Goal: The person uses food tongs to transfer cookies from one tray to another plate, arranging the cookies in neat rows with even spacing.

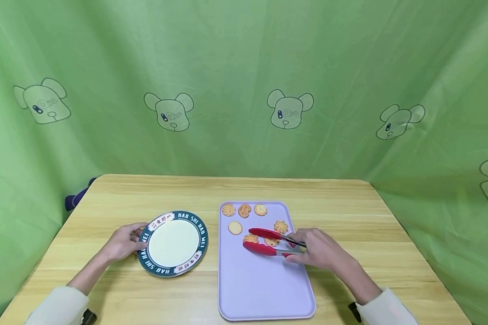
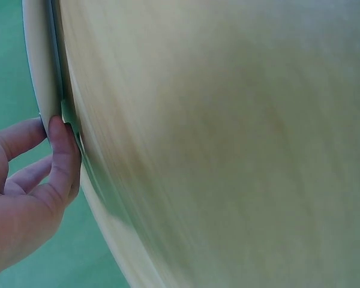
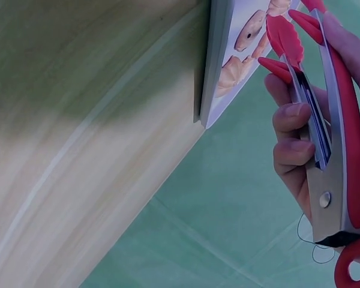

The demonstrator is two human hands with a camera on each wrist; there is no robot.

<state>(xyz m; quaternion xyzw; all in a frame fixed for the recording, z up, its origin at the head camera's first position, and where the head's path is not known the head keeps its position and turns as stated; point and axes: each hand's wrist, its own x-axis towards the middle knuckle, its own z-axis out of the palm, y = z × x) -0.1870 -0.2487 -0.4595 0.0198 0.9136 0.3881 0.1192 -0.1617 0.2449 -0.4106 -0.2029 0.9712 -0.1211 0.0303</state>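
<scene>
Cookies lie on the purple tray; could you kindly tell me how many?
7: far-row left cookie, middle cookie and right cookie; round plain cookie and star-shaped cookie nearer; ridged cookie and dotted cookie seen between the tongs. The right hand may hide more.

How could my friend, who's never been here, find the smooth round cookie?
On the wooden table, find the light purple tray. Three cookies line its far edge; just nearer than the leftmost lies the smooth round cookie. It's pale and plain, while the cookies around it have swirls, loops or wavy edges.
</scene>
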